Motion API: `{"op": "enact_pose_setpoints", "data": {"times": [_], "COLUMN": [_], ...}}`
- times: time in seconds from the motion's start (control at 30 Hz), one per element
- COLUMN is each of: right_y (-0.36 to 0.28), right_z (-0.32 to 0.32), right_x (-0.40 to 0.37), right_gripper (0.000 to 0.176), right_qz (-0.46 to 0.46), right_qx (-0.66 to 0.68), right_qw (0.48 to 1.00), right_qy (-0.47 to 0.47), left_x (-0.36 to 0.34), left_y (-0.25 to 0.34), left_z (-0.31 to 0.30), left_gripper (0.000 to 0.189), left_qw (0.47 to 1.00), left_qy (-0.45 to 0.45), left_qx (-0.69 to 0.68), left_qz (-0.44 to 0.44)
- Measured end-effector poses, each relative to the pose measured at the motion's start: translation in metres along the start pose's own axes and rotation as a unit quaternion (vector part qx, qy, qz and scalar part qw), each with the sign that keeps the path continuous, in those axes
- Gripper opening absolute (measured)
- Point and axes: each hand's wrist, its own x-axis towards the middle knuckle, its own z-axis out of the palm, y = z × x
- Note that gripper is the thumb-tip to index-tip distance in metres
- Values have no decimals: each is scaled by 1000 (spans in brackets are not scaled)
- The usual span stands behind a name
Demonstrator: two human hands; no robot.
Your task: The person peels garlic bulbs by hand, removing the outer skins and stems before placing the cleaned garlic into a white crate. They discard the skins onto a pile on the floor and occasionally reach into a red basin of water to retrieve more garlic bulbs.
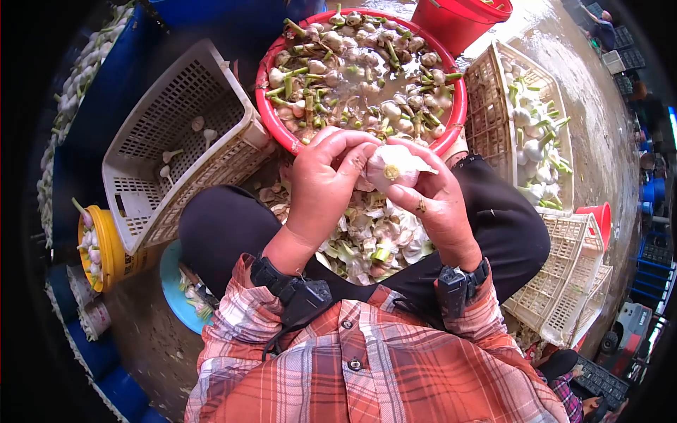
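Note:
Between my two hands is a white garlic bulb [384, 166], its root end turned toward me. My left hand [328, 176] pinches the bulb's left side with thumb and forefinger. Around its right side curl the fingers of my right hand [441, 201], the thumb pressed below. Under the hands, a heap of peeled garlic skins [381, 240] lies between my legs. Just beyond stands a red basin [264, 106] of water with many unpeeled, short-stemmed garlic bulbs [395, 109].
A white crate [190, 162] with a few bulbs stands left; another crate [486, 84] full of garlic stands right. Stacked crates [557, 268] sit lower right. A yellow bucket [116, 247], a blue basin [169, 282] and a red bucket [451, 25] surround me. Another person [564, 374] sits lower right.

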Motion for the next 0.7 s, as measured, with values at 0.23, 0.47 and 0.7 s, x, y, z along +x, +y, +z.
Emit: {"op": "enact_pose_setpoints", "data": {"times": [0.23, 0.47, 0.7], "right_y": [-6, -2, 7], "right_z": [-9, -32, -24], "right_x": [9, -3, -2], "right_gripper": [68, 56, 55], "right_qz": [-78, -35, -50], "right_qx": [154, 18, 43], "right_qw": [985, 999, 998], "right_qy": [7, -24, 0], "left_x": [-31, -3, 9], "left_y": [-44, 18, -8], "left_z": [-2, -6, -16], "left_gripper": [28, 39, 29], "left_qw": [920, 986, 982], "left_qy": [-266, -99, 15], "left_qx": [283, 79, -139], "left_qz": [57, 107, -130]}}
